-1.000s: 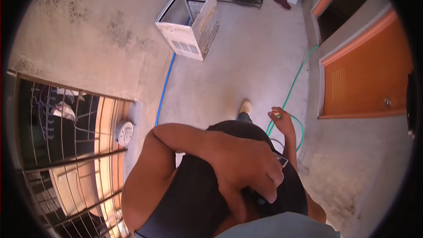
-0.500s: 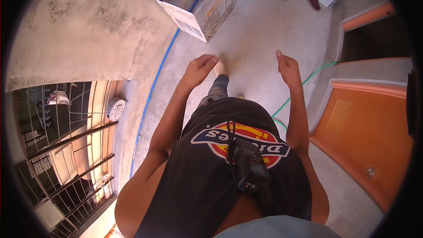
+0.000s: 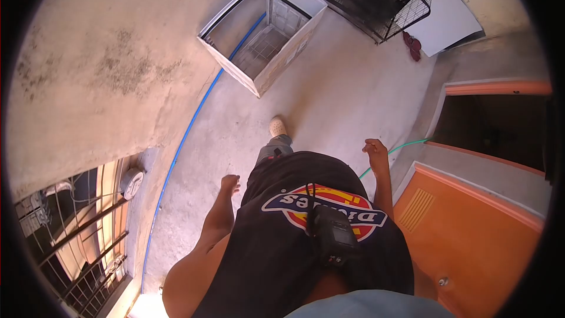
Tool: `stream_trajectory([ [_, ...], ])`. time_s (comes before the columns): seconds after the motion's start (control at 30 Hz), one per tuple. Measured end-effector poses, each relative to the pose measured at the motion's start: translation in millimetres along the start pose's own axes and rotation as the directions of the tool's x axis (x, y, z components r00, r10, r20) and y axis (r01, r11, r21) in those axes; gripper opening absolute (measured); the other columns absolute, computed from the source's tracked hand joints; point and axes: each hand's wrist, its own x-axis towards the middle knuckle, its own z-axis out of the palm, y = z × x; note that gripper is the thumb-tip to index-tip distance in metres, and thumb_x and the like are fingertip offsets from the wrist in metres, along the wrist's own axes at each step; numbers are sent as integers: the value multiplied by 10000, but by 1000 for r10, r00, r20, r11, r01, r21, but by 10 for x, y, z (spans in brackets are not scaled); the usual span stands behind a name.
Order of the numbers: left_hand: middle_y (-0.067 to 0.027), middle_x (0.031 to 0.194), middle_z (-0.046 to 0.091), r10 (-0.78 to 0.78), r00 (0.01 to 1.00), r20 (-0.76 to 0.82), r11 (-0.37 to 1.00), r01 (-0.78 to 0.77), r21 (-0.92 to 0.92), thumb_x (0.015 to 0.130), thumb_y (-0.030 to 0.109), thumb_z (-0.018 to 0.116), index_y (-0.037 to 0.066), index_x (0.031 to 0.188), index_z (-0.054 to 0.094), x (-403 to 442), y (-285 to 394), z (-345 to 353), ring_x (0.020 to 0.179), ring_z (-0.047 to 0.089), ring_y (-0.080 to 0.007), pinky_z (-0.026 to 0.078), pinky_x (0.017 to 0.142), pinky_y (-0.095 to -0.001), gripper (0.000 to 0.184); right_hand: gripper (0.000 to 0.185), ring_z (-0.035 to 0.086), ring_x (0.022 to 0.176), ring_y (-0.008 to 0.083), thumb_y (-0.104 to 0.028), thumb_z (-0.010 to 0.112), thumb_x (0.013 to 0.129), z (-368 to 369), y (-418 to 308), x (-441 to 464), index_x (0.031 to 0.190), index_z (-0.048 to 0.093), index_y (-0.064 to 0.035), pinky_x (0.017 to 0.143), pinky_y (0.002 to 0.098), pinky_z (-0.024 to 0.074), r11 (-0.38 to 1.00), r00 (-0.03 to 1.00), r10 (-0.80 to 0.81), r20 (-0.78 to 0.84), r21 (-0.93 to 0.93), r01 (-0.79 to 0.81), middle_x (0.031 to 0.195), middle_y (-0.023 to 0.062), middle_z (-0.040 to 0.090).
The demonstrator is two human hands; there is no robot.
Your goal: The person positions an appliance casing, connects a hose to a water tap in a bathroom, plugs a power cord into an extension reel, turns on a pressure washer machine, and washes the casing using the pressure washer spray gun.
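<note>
My left hand [image 3: 231, 184] hangs beside my left hip with its fingers loosely bent and slightly apart, holding nothing. On the other side, my right hand [image 3: 375, 152] is held out in front of the orange door side, fingers loosely curled and apart, also with nothing in it. A black handheld device [image 3: 335, 232] on a cord hangs over my black shirt [image 3: 265, 253]. One foot in a beige perforated clog [image 3: 278, 126] is ahead of me on the concrete floor [image 3: 335, 88].
A white open-topped casing [image 3: 285, 53] stands ahead by the wall. A blue hose [image 3: 191, 123] runs along the left; a green hose [image 3: 409, 144] is at right. A black wire cage [image 3: 382, 23], white panel [image 3: 450, 17], dark red footwear [image 3: 413, 46], orange door [image 3: 477, 229] and window grille [image 3: 82, 229] surround the passage.
I have moved forward; the casing and cage appear nearer. Both hands have dropped lower and closer to my body, the left one most. The clog now shows more fully.
</note>
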Motion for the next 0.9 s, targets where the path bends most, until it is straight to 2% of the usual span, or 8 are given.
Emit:
stream_trajectory([
  [0.1,-64,855,604,166,986,16,977,-162,-140,770,196,613,90,1046,583,112,1036,-20,688,598,-199,500,549,-335,297,196,552,640,144,-139,496,836,245,-752,602,848,622,11,625,284,444,969,985,126,120,-229,-96,689,93,612],
  [0.23,-63,893,630,484,866,-126,839,-500,-215,790,297,586,51,1029,601,-17,2488,-213,718,620,-175,501,545,-299,343,268,503,557,136,-226,513,863,719,-1377,1371,762,584,13,552,297,410,916,969,-79,235,-365,163,598,73,548],
  [0.37,-98,888,627,471,832,-292,784,-547,-293,809,411,585,12,1066,586,-246,3413,-240,717,607,-168,494,556,-296,475,395,396,543,85,-323,534,882,975,-1647,2212,627,504,-23,514,259,345,946,951,57,304,-322,46,547,-10,452],
  [0.5,-125,838,634,365,832,-419,829,-495,-261,797,520,555,26,988,635,-16,3737,7,717,615,-198,505,603,-316,535,255,516,703,148,-244,605,842,1199,-1822,3222,782,576,3,726,285,439,871,915,-272,297,-330,365,717,77,572],
  [0.53,-175,900,643,524,670,-526,750,-656,-89,785,550,553,49,994,642,582,3605,142,826,627,-275,499,733,-355,550,196,549,778,160,-196,621,826,1234,-1842,3572,818,593,-2,771,301,446,844,860,-365,356,-263,467,801,84,603],
  [0.67,-231,1126,558,248,743,-622,908,-403,-120,666,617,615,2,1192,500,295,3919,594,1042,553,-336,447,878,-397,818,414,549,991,241,-260,639,830,1671,-1483,5369,1033,550,90,904,328,397,829,826,-358,435,-259,495,1051,167,596],
  [0.8,-196,1119,560,131,842,-524,899,-323,-295,690,479,648,27,1154,518,376,4080,1035,1034,547,-333,447,879,-407,660,648,534,1004,397,-450,547,833,2455,-1499,6274,1025,522,169,889,413,399,472,687,-191,701,-548,691,1079,308,543],
  [0.9,-150,1160,535,-93,737,-669,897,-230,-378,710,336,649,82,1131,548,330,4249,1308,1091,505,-328,445,895,-414,502,600,553,942,421,-440,539,831,2804,-1431,6613,1016,550,130,842,431,425,375,719,-58,692,-653,658,1043,296,566],
])
